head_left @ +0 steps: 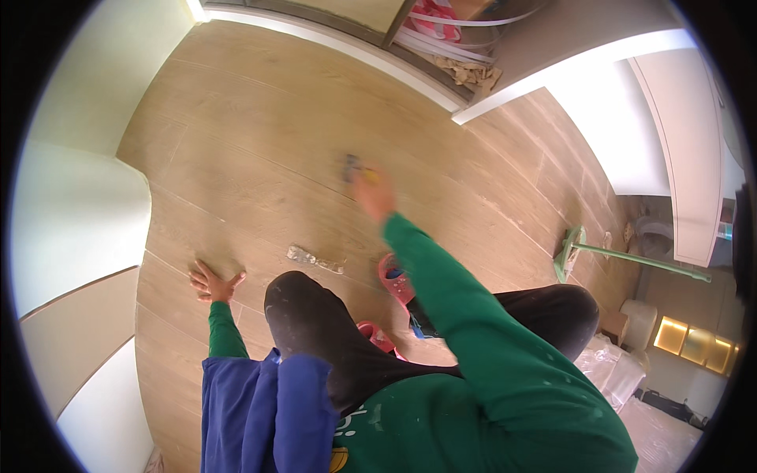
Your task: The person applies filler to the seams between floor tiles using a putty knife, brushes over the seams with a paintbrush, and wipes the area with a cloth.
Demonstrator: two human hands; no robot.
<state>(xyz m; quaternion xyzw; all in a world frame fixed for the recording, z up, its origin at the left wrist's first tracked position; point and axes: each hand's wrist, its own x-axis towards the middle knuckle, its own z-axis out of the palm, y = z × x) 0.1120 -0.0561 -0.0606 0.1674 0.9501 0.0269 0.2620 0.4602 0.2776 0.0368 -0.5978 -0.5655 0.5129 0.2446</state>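
Left hand (211, 282) spread flat on wooden floor (260, 134) at eight o'clock; right hand (372, 193), blurred, gripping small tool (352, 165) toward twelve; crumpled plastic wrapper (315, 258) between.

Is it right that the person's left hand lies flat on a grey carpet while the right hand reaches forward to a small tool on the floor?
Not quite. The head view shows the left hand spread flat on a light wood-plank floor, not on a grey carpet. The rest holds: the right hand reaches forward to a small tool on the floor.
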